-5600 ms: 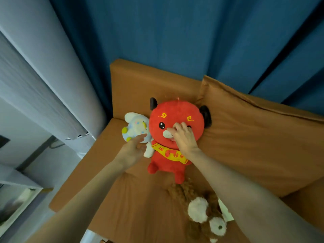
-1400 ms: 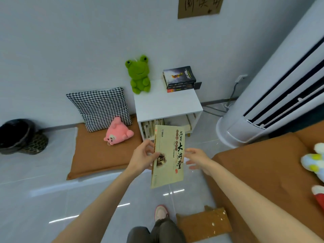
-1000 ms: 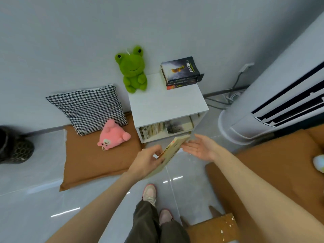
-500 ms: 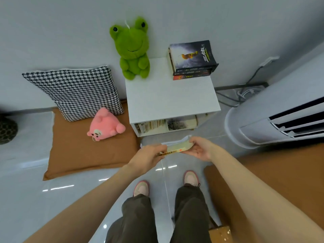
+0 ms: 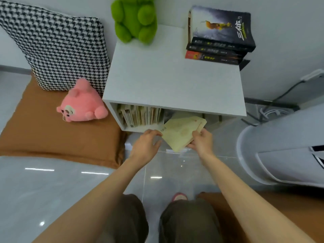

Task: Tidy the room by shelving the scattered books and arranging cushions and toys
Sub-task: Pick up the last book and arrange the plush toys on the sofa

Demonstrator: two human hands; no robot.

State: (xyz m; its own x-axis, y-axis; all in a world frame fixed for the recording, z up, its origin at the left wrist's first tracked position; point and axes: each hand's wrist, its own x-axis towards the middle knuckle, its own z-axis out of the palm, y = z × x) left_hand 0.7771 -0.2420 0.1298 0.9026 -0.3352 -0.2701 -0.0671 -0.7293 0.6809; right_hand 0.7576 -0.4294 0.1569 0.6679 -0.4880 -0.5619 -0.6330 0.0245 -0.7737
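A pale yellow book (image 5: 180,131) is tilted at the mouth of the white shelf unit (image 5: 172,79), its far corner inside the opening. My right hand (image 5: 201,140) grips its right edge. My left hand (image 5: 146,145) touches its left corner with loosely curled fingers. A row of upright books (image 5: 140,116) fills the left part of the shelf. A stack of dark books (image 5: 219,37) and a green frog plush (image 5: 135,18) sit on the unit's top.
A pink plush (image 5: 81,104) lies on a brown floor cushion (image 5: 52,135), with a houndstooth pillow (image 5: 57,44) leaning on the wall behind it. A white tower air conditioner (image 5: 284,146) stands at the right, cables (image 5: 273,111) beside it. My legs are below on the glossy grey floor.
I have moved close to the shelf and crouched. The book has gone from flat between both hands to tilted with its far corner in the shelf opening.
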